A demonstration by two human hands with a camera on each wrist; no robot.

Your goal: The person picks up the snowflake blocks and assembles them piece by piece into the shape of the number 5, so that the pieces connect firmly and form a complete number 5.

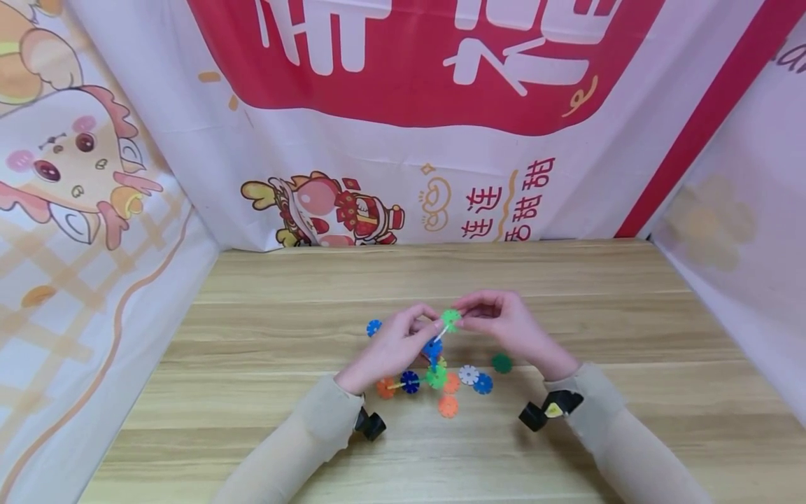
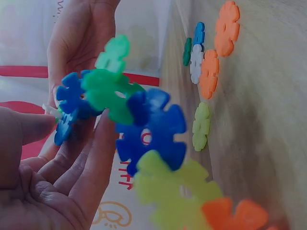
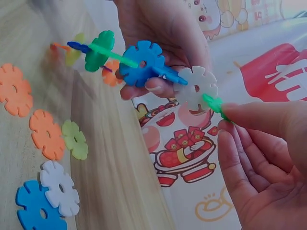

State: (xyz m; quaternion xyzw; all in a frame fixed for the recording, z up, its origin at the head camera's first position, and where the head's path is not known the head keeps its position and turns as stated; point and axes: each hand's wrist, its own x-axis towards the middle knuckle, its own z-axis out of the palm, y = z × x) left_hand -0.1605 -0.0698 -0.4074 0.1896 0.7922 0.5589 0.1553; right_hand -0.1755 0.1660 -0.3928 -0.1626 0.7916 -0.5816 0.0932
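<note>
A joined chain of notched plastic discs is held up between both hands. The left hand pinches it near the blue discs and the white disc. Between thumb and fingertips, the right hand grips a bright green disc, seen edge-on at the white disc's rim in the right wrist view. From the blue discs the chain runs on through green discs, a dark blue disc and a yellow-green disc to an orange one.
Loose discs lie on the wooden table near the hands: orange, white, blue, dark green and yellow-green. Another blue disc lies left of the left hand. Printed cloth hangs behind and at both sides.
</note>
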